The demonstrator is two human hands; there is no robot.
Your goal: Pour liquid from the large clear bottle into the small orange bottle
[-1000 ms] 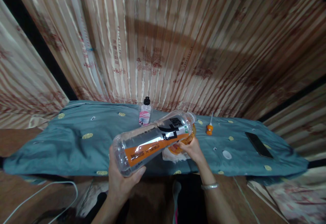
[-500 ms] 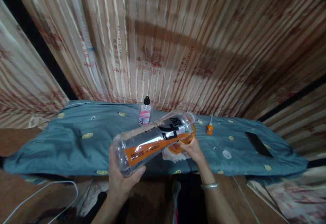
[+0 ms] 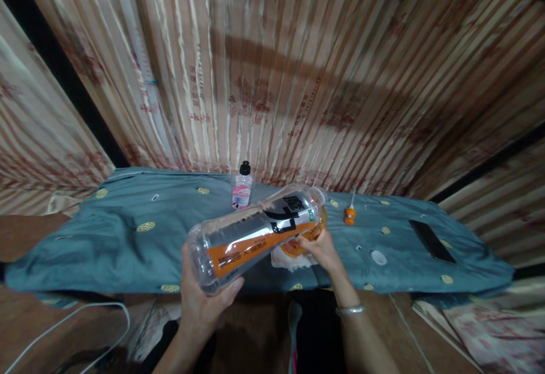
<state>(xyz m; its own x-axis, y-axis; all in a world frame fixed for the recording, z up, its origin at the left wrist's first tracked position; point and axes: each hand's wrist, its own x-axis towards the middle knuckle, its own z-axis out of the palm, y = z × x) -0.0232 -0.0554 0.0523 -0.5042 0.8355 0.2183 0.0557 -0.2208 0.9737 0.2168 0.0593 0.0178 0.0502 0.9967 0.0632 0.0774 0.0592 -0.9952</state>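
Head view: hands, left (image 3: pixel 200 300) and right (image 3: pixel 322 249), grip tilted bottle (image 3: pixel 255 235); phone (image 3: pixel 432 242) well apart.

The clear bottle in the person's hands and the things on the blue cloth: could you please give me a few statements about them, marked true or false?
1. The left hand holds the clear bottle by its base. True.
2. The bottle stands upright on the blue cloth. False: it is tilted almost flat, held above the cloth.
3. The right hand is at the bottle's neck end. True.
4. The small black-capped bottle lies on its side. False: it stands upright.
5. The dark phone lies left of the bottle. False: it lies far right.
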